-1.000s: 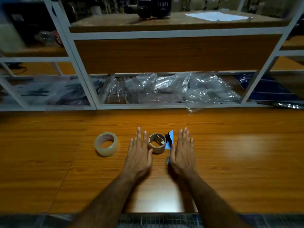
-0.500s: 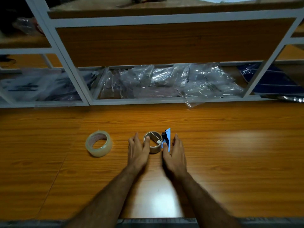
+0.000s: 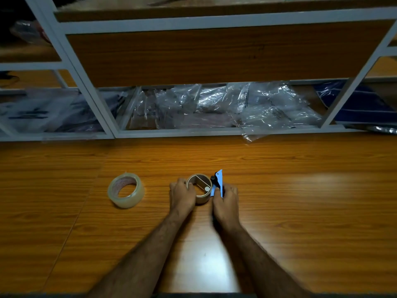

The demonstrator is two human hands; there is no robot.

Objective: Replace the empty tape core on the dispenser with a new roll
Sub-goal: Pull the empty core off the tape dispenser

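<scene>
The left hand (image 3: 182, 195) grips the empty core (image 3: 200, 188), fingers curled round it. The right hand (image 3: 225, 201) pinches the blue dispenser (image 3: 217, 183) (core mounted on it). The new roll (image 3: 125, 189) lies left of the core.

Clear plastic bags (image 3: 225, 106) fill the shelf (image 3: 214, 132).

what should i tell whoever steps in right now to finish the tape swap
Left hand: closed around the left side of the empty core, which sits on the dispenser.
Right hand: gripping the blue dispenser at its handle end, on the core's right.
New roll: clear tape, lying flat on the table to the left of both hands, untouched.
Done: both hands have a hold on the dispenser assembly.
Left: pull the core off, set it aside, pick up the new roll and seat it on the dispenser.
</scene>
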